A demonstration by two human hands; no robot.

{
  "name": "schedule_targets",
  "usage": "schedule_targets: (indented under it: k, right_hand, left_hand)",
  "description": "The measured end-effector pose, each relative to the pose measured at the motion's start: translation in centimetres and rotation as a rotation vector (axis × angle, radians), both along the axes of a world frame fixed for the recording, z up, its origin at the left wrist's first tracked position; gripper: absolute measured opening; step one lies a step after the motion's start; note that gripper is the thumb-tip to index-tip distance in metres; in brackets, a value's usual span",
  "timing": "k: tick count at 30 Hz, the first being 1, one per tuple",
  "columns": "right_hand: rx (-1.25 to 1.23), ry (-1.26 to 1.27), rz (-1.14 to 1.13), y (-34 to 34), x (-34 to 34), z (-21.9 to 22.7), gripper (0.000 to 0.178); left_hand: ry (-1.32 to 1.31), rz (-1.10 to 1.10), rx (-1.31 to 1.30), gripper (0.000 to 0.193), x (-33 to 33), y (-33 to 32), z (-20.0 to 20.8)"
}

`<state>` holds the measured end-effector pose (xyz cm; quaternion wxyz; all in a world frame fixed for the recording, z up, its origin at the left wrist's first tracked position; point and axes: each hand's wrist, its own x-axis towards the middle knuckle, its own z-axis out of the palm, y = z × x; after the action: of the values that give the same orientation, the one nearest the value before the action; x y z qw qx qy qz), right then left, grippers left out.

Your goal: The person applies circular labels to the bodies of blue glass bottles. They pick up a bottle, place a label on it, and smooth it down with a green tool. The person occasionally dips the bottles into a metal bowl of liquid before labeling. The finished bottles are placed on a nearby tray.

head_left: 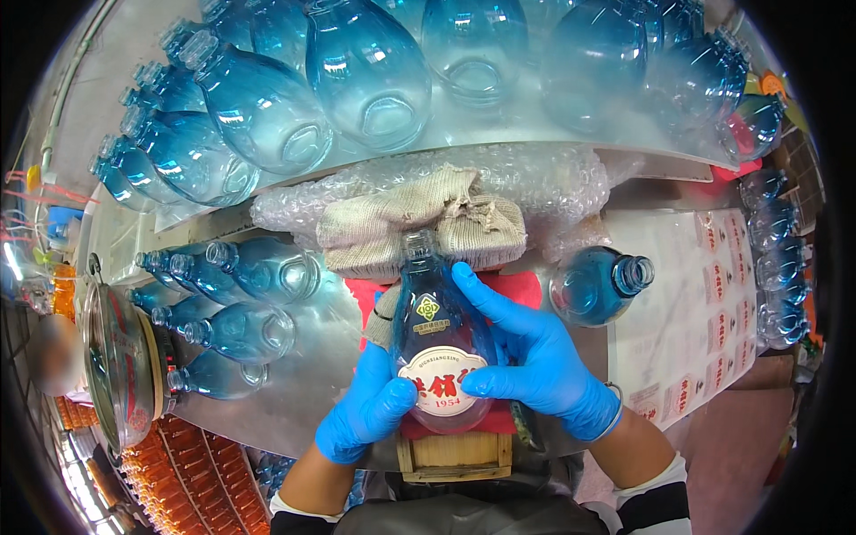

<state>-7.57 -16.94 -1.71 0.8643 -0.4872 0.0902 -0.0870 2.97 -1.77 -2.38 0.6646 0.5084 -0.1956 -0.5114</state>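
A labelled blue glass bottle (443, 325) is lying over red cloth (524, 287), its neck pointing toward beige knitted fabric (379, 227). The gloved left hand (367, 408) and gloved right hand (542, 366) are grasping its sides. More blue bottles (257, 332) are lying leftward, their contents unclear.

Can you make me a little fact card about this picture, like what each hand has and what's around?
Held bottle: see-through blue, white label on front
Left grip: blue glove, on bottle's left side
Right grip: blue glove, thumb on label
Behind bottle: beige cloth, bubble wrap
Left side: blue bottles
Right side: standing bottle, red-printed sheet
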Motion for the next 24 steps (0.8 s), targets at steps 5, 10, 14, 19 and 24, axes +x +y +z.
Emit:
schedule_targets:
  k: [5, 10, 14, 19, 24]
  right_hand:
    - [-0.099, 0.097, 0.087, -1.0, -0.8, -0.6, 0.07]
    - [-0.038, 0.022, 0.055, -1.1, -0.7, -1.0, 0.069]
    - [-0.002, 0.033, 0.047, -1.0, -0.6, -0.3, 0.068]
    - [0.042, 0.033, -0.035, 0.5, 0.4, 1.0, 0.068]
    - [0.051, 0.114, -0.064, 0.5, 0.1, 1.3, 0.063]
  left_hand:
    - [-0.027, 0.012, -0.011, 0.1, 0.1, -0.2, 0.3]
    - [-0.025, -0.039, 0.085, 0.096, 0.4, 0.2, 0.6]
    - [-0.003, -0.039, 0.025, 0.092, 0.6, -0.2, 1.1]
    - [0.009, 0.048, -0.071, 0.086, 0.0, -0.7, 0.8]
    - [0.054, 0.037, -0.15, 0.083, 0.0, -0.6, -0.3]
